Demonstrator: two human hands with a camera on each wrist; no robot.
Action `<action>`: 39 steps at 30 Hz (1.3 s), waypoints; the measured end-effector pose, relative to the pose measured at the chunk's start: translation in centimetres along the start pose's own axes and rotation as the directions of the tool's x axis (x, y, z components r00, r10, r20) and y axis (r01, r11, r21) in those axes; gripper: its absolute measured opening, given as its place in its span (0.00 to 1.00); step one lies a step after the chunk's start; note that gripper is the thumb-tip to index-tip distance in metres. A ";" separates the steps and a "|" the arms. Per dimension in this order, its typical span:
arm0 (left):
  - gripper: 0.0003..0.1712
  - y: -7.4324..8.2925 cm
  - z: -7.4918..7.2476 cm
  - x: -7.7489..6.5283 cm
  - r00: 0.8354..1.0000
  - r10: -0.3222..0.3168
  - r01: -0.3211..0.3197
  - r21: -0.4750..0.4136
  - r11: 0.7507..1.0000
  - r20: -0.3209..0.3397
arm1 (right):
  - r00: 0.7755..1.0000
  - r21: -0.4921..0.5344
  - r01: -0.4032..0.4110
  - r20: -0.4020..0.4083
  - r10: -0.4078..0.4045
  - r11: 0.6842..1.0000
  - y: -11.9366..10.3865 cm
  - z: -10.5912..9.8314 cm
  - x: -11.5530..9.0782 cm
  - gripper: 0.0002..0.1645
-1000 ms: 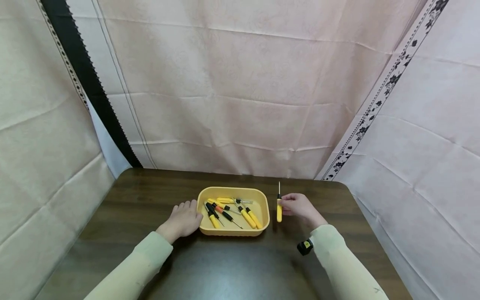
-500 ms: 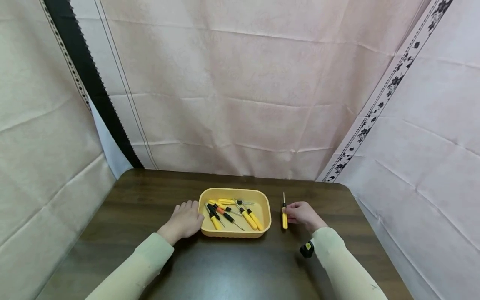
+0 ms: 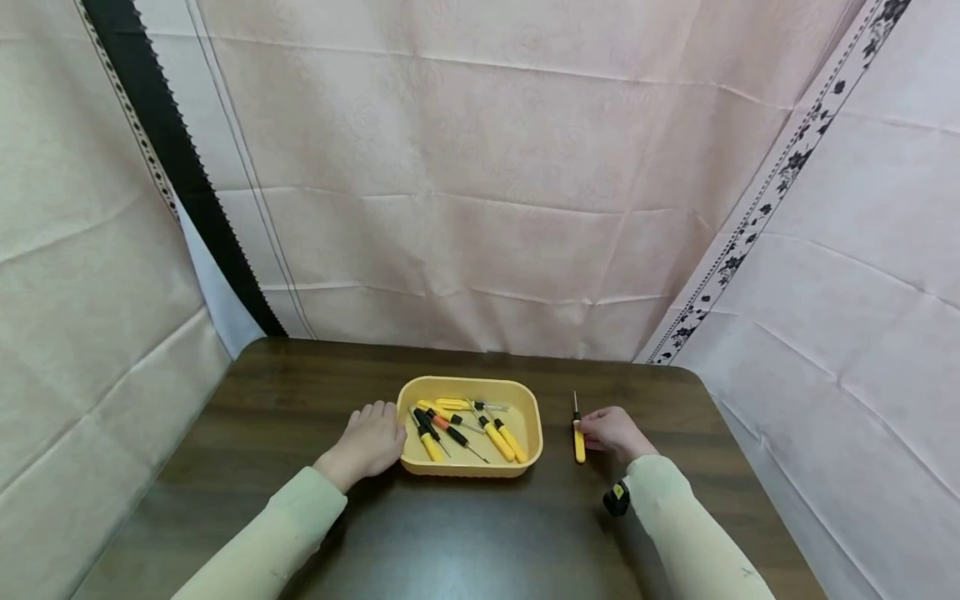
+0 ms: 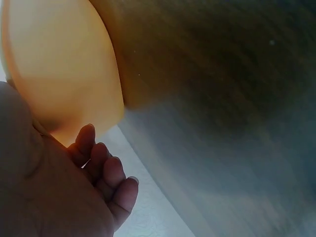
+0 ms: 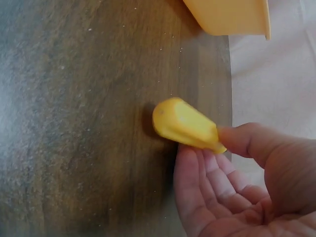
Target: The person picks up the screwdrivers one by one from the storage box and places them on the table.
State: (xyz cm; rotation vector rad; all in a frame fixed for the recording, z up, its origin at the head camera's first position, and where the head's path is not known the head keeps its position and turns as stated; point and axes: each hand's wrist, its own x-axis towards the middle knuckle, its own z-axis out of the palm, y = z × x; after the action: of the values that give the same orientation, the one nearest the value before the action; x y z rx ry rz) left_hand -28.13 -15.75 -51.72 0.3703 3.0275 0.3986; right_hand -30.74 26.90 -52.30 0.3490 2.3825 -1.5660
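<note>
My right hand (image 3: 611,431) pinches a screwdriver (image 3: 579,443) by its yellow handle, between thumb and fingers. Its shaft points toward the far edge of the table, and the handle (image 5: 182,123) sits low over the wood in the right wrist view. On the other side, my left hand (image 3: 371,442) rests at the left rim of a yellow plastic tray (image 3: 470,470). From the left wrist view, its loosely bent fingers (image 4: 113,170) lie beside the tray's outer wall (image 4: 69,74). Inside the tray lie several more screwdrivers (image 3: 497,440), mostly yellow-handled, one orange and black (image 3: 450,429).
The dark wooden table (image 3: 480,533) has rounded far corners. Light fabric (image 3: 480,208) hangs behind it and along both sides. A small black device (image 3: 617,498) is worn at the right wrist.
My right hand has moved to the right and slightly toward me with the screwdriver, farther from the tray and lower. The left hand and tray stay almost still.
</note>
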 end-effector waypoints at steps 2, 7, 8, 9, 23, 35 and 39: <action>0.21 0.0 -0.1 0.0 1.000 -0.008 0.008 -0.006 1.000 0.002 | 1.000 -0.012 0.006 -0.017 -0.006 1.000 -0.2 0.0 0.0 0.13; 0.20 0.1 -0.3 0.0 1.000 -0.011 0.011 -0.017 1.000 0.014 | 0.999 -0.081 0.001 -0.045 -0.004 0.997 -0.1 -0.4 0.2 0.11; 0.20 0.2 -0.4 0.0 1.000 -0.010 0.010 -0.020 1.000 0.017 | 0.999 -0.098 -0.003 -0.051 -0.002 0.995 -0.1 -0.5 0.2 0.11; 0.20 0.2 -0.4 0.0 1.000 -0.009 0.009 -0.023 1.000 0.020 | 0.998 -0.112 -0.004 -0.057 -0.002 0.994 0.0 -0.6 0.1 0.11; 0.19 0.1 -0.3 0.2 0.999 -0.011 0.012 -0.040 0.999 0.036 | 0.995 -0.109 -0.052 -0.086 0.042 0.993 0.2 -1.6 0.0 0.09; 0.18 -0.1 0.0 0.9 1.000 -0.013 0.013 -0.048 0.999 0.016 | 0.997 -0.003 -0.080 -0.021 0.079 0.997 0.7 -2.2 0.1 0.16; 0.17 -0.1 0.1 0.9 1.000 -0.003 0.004 -0.053 0.999 0.016 | 0.997 -0.009 -0.079 -0.023 0.079 0.997 0.9 -2.3 0.1 0.15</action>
State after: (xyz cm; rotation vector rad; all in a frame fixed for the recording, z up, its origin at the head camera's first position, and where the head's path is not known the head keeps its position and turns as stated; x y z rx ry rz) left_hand -29.02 -15.64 -51.87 0.3633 2.9950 0.4720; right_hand -30.71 29.38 -52.19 0.4549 2.3622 -1.5226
